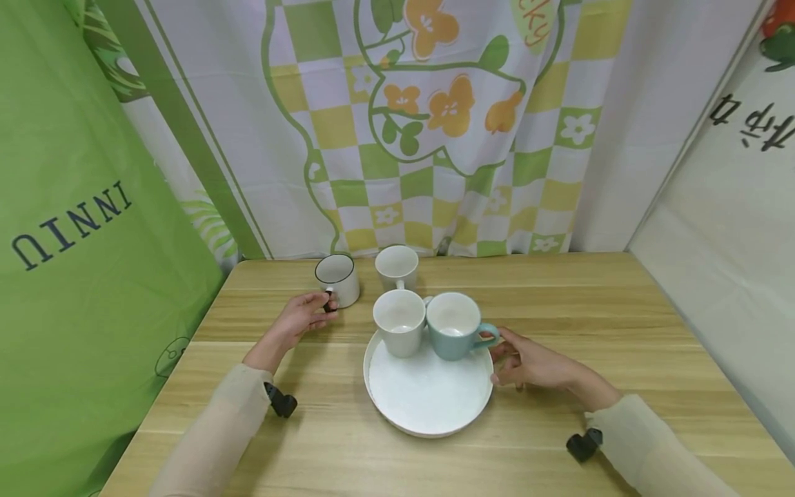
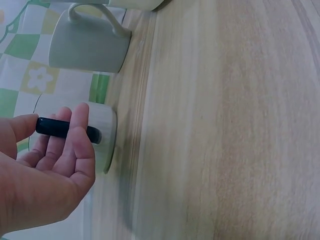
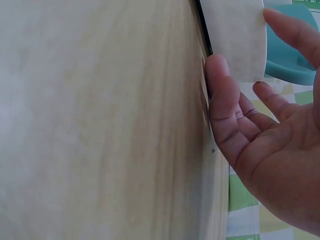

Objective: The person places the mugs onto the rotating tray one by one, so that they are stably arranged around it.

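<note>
A white enamel-style mug (image 1: pixel 344 281) with a dark rim stands at the back left of the table. My left hand (image 1: pixel 302 317) grips its black handle (image 2: pixel 54 127), thumb on top and fingers curled beneath. A round white tray (image 1: pixel 428 404) lies mid-table, bearing a white mug (image 1: pixel 400 337) and a teal mug (image 1: pixel 452 343) side by side at its back. At the tray's right side, my right hand (image 1: pixel 534 362) holds the edge, thumb by the rim and curled fingers low against the wall. The teal mug's handle (image 1: pixel 487 336) points over those fingers.
Another white mug (image 1: pixel 397 266) stands behind the tray, handle toward me. A patterned curtain (image 1: pixel 459 145) hangs along the table's back edge. Green cloth (image 1: pixel 93 310) borders the left side, and a white cloth (image 1: pixel 714 228) the right. The wooden table (image 1: pixel 559 449) extends around the tray.
</note>
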`<state>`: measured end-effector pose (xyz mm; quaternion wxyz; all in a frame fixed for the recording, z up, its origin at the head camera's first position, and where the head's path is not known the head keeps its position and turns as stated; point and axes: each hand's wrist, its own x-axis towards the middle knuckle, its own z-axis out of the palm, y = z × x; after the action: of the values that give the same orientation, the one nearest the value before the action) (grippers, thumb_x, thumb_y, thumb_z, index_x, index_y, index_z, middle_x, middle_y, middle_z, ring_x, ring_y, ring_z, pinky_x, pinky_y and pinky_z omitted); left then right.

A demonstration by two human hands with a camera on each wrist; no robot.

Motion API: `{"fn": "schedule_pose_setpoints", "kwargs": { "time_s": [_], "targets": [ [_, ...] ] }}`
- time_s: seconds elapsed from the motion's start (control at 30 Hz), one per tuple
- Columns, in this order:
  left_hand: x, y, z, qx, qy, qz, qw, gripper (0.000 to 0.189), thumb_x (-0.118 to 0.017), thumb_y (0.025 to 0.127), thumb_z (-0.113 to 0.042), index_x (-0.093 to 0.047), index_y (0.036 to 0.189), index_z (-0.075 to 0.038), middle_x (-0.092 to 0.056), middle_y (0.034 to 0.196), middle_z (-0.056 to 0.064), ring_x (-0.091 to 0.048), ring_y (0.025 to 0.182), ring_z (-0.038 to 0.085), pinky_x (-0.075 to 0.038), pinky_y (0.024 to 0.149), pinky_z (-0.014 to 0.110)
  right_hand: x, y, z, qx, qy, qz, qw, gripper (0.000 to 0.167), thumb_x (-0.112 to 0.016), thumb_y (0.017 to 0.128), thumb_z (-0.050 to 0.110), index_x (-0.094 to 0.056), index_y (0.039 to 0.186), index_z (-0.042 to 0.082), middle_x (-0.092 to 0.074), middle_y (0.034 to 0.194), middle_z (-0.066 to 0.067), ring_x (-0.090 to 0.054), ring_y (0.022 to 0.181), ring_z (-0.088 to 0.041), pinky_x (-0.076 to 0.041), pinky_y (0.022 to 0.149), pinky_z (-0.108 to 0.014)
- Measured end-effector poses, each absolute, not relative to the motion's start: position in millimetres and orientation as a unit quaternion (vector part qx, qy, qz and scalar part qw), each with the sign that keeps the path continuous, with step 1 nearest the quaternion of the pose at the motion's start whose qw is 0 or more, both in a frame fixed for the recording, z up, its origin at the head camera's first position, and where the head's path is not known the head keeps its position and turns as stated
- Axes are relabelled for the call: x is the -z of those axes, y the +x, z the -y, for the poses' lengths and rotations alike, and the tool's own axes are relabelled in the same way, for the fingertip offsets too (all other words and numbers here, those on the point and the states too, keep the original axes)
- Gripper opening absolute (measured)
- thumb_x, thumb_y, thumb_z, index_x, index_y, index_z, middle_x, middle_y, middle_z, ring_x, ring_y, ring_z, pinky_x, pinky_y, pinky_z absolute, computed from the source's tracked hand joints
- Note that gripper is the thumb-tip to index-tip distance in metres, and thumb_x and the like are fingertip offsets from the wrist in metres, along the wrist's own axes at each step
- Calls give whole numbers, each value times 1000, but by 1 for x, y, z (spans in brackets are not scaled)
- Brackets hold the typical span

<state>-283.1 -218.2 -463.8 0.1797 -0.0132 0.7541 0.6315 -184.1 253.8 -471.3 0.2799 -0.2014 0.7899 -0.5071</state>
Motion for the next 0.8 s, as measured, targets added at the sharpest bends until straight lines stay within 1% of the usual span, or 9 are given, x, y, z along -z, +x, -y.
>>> {"fn": "schedule_pose_setpoints", "kwargs": {
  "time_s": [0.23,0.47,0.53,0.7,0.8],
  "targets": [
    [465,-283,218,-635,-19,-752,175,46,-47,107,-31,-51,140,0,-63,118,-3,-58,130,30,-51,93,32,472,-185,-254,505,-204,-791,280,86,-74,90,19,-18,156,15,-51,136,-30,-63,82,-21,-53,58,-33],
    [465,-282,217,-643,-31,-746,168,41,-48,107,-31,-53,136,-2,-64,117,-3,-59,129,30,-51,91,32,473,-187,-255,503,-203,-792,280,85,-74,90,19,-20,155,16,-51,134,-29,-64,85,-23,-54,58,-34],
    [466,-282,217,-643,-29,-746,169,41,-48,107,-31,-53,136,-2,-64,119,-2,-59,129,29,-51,91,31,474,-187,-255,503,-201,-792,282,86,-75,90,20,-19,156,16,-51,135,-29,-64,86,-23,-54,59,-34],
    [466,-281,217,-645,-28,-746,166,43,-49,106,-32,-53,137,-2,-66,117,-3,-62,125,26,-51,89,31,475,-187,-256,506,-201,-789,283,89,-75,90,19,-16,157,16,-50,137,-30,-64,89,-25,-54,60,-34],
    [465,-280,218,-646,-29,-745,164,43,-49,106,-31,-53,137,-2,-66,120,0,-63,124,25,-52,89,31,475,-187,-256,509,-204,-787,283,90,-75,90,18,-15,157,15,-50,137,-31,-64,90,-25,-54,60,-33]
  ]
}}
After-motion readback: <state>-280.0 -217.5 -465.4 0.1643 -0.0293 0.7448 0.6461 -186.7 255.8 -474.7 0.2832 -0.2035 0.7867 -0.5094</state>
